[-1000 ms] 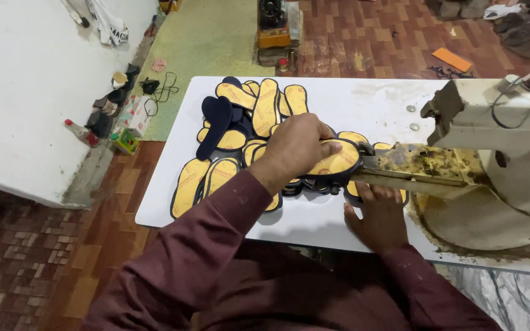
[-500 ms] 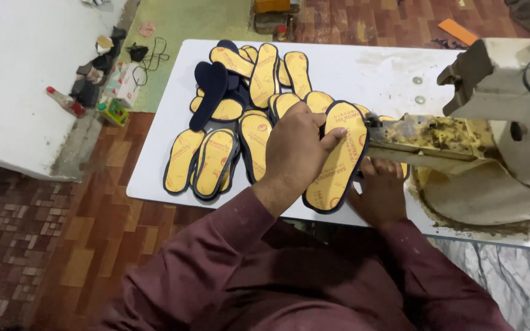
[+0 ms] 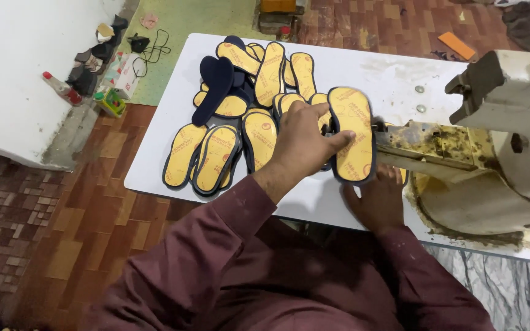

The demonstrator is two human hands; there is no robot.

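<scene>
- White table stands on a brick-pattern floor; a green mat lies beyond its far edge.
- Left hand: thumb and fingers pinch the left edge of one yellow insole with a dark rim.
- Insole is held upright-tilted, long axis running away from the person, just left of the machine arm, touching or nearly touching its tip.
- Right hand: lies flat on the near table edge, below the insole and under the machine arm; fingers spread, holding nothing visible.
- Machine: pale body at right, arm and base crusted with yellowish glue residue.
- Pile of insoles: overlapping on the table left of the hands, yellow faces up, a few dark undersides showing.
- Two small round washers lie on bare table near the machine head.
- Bottles and clutter sit along the white wall at left.
- Both sleeves are maroon.
</scene>
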